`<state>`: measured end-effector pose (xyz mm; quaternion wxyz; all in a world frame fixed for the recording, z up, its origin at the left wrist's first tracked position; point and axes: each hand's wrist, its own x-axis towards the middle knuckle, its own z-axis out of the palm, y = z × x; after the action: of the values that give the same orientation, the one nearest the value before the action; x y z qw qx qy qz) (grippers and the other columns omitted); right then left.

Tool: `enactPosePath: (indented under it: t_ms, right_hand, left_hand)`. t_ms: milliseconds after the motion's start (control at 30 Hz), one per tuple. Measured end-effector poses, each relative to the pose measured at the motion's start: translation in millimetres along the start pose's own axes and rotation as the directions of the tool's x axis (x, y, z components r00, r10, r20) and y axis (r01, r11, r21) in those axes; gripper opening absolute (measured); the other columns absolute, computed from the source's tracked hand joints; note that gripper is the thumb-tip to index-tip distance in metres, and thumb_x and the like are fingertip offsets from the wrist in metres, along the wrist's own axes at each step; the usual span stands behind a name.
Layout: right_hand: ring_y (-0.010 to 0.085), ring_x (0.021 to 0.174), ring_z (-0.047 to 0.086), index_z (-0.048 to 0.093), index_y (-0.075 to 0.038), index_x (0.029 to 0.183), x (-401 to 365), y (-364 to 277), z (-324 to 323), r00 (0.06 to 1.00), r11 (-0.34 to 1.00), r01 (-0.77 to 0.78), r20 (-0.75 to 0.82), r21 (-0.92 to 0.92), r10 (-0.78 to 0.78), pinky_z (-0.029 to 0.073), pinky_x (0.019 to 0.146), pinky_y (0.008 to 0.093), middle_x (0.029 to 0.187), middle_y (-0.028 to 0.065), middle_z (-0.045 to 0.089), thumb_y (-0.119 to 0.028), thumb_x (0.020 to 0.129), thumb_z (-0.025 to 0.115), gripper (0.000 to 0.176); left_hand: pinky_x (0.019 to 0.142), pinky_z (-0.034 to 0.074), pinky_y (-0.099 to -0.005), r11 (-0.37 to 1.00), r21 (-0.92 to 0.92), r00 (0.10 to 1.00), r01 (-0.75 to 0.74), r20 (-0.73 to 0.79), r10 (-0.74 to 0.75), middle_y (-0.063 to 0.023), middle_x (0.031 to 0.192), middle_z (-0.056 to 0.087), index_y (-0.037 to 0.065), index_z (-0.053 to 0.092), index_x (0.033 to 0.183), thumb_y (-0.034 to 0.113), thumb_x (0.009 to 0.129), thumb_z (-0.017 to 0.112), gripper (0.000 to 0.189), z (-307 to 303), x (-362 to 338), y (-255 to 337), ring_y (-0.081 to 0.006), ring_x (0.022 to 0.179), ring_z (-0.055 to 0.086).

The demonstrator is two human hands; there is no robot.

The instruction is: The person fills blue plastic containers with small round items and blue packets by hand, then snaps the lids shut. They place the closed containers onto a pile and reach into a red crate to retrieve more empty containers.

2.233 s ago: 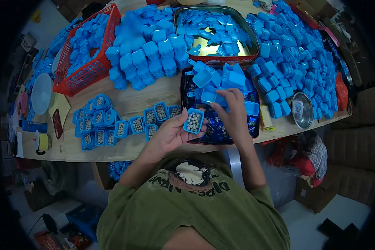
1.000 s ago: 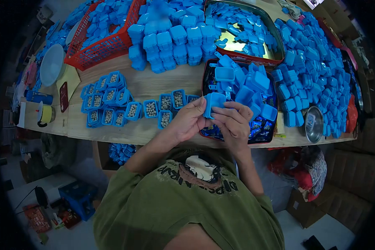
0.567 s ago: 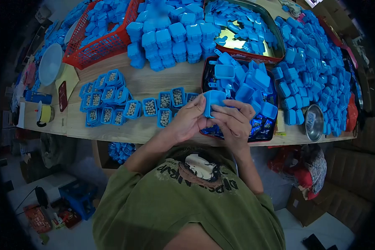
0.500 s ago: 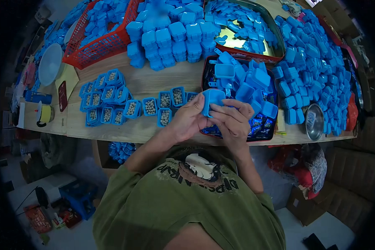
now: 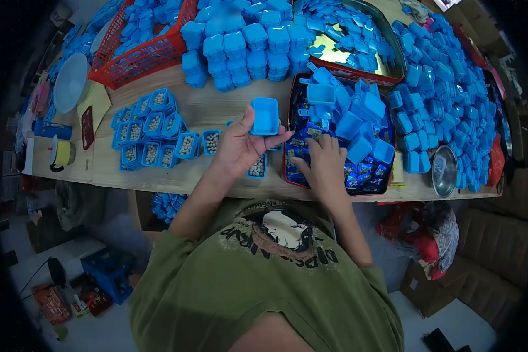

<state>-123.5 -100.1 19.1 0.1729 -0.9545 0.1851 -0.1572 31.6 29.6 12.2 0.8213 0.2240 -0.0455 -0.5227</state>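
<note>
An empty blue box (image 5: pixel 266 117) rests in my left hand (image 5: pixel 240 144), its open side facing up, between the thumb and the fingers. My right hand (image 5: pixel 325 161) reaches palm down into a dark, red-rimmed tray (image 5: pixel 288 170), its fingertips at small dark blue packets (image 5: pixel 366 176); whether it pinches one is hidden. Blue boxes (image 5: pixel 349 125) are heaped in the same tray, beyond my right hand. Small blue boxes filled with pale beads (image 5: pixel 152 154) stand in a group to the left, and a few more are partly covered by my left hand.
Stacked closed blue boxes (image 5: pixel 234 47) stand at the back. A red basket (image 5: pixel 152 64) and a tin of blue pieces (image 5: pixel 358 75) flank them. At right are a large blue pile (image 5: pixel 440 111) and a metal bowl (image 5: pixel 444 170); at left, a pale basin (image 5: pixel 72 82) and a yellow mug (image 5: pixel 63 154).
My hands have parted. The left hand has moved left and up with the blue box, while the right hand has let go of it and sits over the packets in the tray.
</note>
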Motion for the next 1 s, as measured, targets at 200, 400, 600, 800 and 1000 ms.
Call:
enactPosePath:
  t_ms: [200, 400, 600, 800, 1000]
  right_hand:
    - [0.0230, 0.078, 0.054, 0.063, -0.004, 0.087, 2.7, 10.6, 1.3, 1.000, 0.989, 0.015, -0.009, 0.148, -0.014, 0.037, 0.069, 0.0348, 0.081, 0.0077, 0.055, -0.014, 0.074, 0.072, 0.018]
    - [0.0030, 0.072, 0.053, 0.063, -0.001, 0.084, 2.9, 24.4, -23.5, 0.904, 0.493, -0.361, 0.167, 0.792, 0.393, 0.041, 0.066, 0.0179, 0.078, -0.0019, 0.062, -0.010, 0.085, 0.067, 0.010]
    - [0.0036, 0.072, 0.055, 0.063, 0.000, 0.089, 15.5, 17.3, -55.5, 0.917, 0.266, -0.312, 0.217, 0.912, 0.334, 0.044, 0.063, 0.0191, 0.079, -0.0018, 0.063, -0.008, 0.085, 0.065, 0.009]
    - [0.0042, 0.066, 0.054, 0.061, -0.001, 0.094, 30.8, -3.8, -50.3, 0.958, 0.639, -0.226, 0.049, 0.735, 0.282, 0.041, 0.057, 0.0199, 0.073, 0.0014, 0.062, -0.010, 0.084, 0.068, 0.015]
    - [0.0073, 0.062, 0.052, 0.059, -0.002, 0.097, 32.8, -12.8, -55.7, 0.954, 0.966, -0.088, -0.257, 0.245, 0.152, 0.036, 0.051, 0.0247, 0.062, 0.0077, 0.050, -0.008, 0.082, 0.068, 0.018]
  left_hand:
    - [0.095, 0.045, -0.0555, 1.000, -0.016, 1.000, 0.008, 0.009, -0.007, -0.0191, 0.103, 0.062, -0.001, 0.045, 0.119, 0.039, 0.094, 0.048, 0.047, -6.9, -1.7, -4.9, -0.0318, 0.098, 0.063]
    - [0.095, 0.045, -0.0549, 0.999, 0.008, 0.999, 0.031, 0.026, -0.031, -0.0169, 0.103, 0.062, 0.000, 0.045, 0.122, 0.039, 0.094, 0.048, 0.048, 0.2, 0.7, -8.9, -0.0307, 0.097, 0.063]
    - [0.095, 0.046, -0.0509, 0.989, 0.089, 0.990, 0.117, 0.072, -0.123, -0.0148, 0.113, 0.059, 0.001, 0.043, 0.127, 0.039, 0.093, 0.049, 0.051, 11.4, 2.4, -24.6, -0.0283, 0.105, 0.060]
    - [0.096, 0.046, -0.0486, 0.973, 0.012, 0.967, 0.229, 0.112, -0.228, -0.0137, 0.120, 0.056, 0.004, 0.042, 0.129, 0.043, 0.093, 0.047, 0.053, 25.6, 4.1, -43.9, -0.0265, 0.112, 0.056]
    - [0.099, 0.044, -0.0499, 0.967, -0.138, 0.975, 0.214, 0.097, -0.202, -0.0139, 0.123, 0.055, 0.004, 0.041, 0.130, 0.045, 0.093, 0.046, 0.056, 24.0, 10.1, -54.7, -0.0279, 0.113, 0.056]
